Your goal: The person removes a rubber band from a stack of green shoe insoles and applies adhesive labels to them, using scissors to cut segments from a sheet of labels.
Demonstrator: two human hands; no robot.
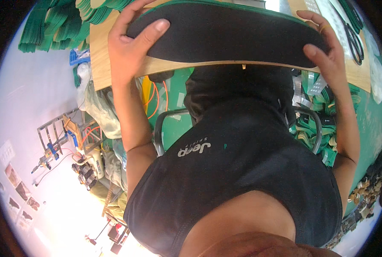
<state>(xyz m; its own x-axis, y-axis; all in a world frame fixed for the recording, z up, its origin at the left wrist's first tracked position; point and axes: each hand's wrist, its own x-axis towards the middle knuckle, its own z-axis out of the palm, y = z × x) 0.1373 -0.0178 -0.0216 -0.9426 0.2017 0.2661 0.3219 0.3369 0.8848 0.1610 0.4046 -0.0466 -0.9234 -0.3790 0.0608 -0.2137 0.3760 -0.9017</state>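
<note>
A stack of insoles (234, 36), black on the face toward me with green along its far edge, spans crosswise over the near part of the table (102, 64). My left hand (131, 47) grips its left end, thumb pressed on the black face and fingers behind it. At the other end, my right hand (330, 53) holds it the same way, thumb on the near edge. The fingertips behind the stack are partly hidden. How many layers it has, I cannot tell.
Piles of green and cream insoles (56, 28) are at the far left. Black-handled scissors (354, 45) lie at the table's right side. Green pieces and clear wrapping (315, 128) sit below on the right. Orange hoses (156, 100) run over the green floor, left of my chair (159, 132).
</note>
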